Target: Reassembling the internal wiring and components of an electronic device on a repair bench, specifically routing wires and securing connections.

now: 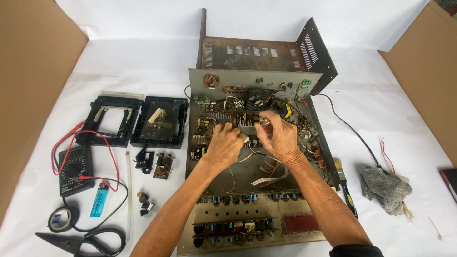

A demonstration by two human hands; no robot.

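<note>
While 2 hands (252, 143) work 1 amp chassis (247, 166), 2 black trays (135, 121), 1 multimeter (74, 170)

Single head-worn view, steeply downward and near, over the opened amplifier chassis (257, 157).

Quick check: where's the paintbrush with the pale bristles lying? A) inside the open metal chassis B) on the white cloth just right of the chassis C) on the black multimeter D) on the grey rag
B: the paintbrush with pale bristles lies on the white cloth against the right edge of the open metal chassis, apart from the grey rag further right; the black multimeter sits far left.
</note>
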